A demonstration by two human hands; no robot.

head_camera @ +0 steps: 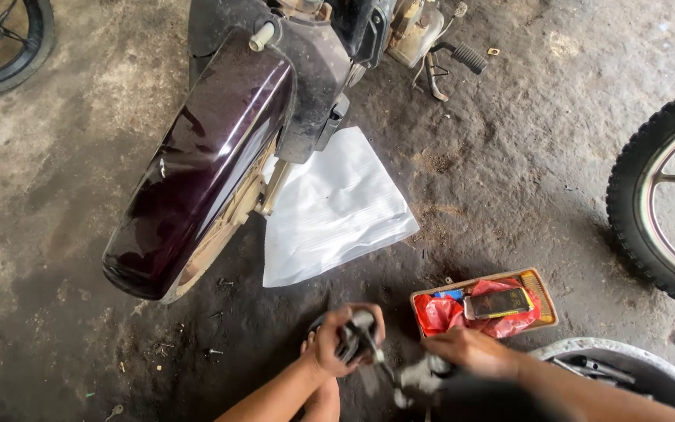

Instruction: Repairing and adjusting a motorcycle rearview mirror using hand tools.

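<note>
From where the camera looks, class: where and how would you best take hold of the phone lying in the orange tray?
Probably by its two long edges, from above. The phone lies flat, screen up, on red plastic inside the orange tray, whose walls block a sideways approach.

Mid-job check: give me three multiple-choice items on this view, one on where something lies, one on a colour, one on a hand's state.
1. Where does the white plastic sheet lie?
A. On the floor beside the fender
B. Inside the tray
C. Over the right-hand tyre

2. What colour is the glossy fender?
A. Bright yellow
B. Dark purple
C. White

3. What is the left hand doing?
A. Resting flat on the floor
B. Gripping a dark metal part
C. Holding the phone

Answers:
1 A, it is spread on the concrete next to the fender.
2 B, its shiny surface reads deep purple.
3 B, the fingers are curled round the part.
</note>
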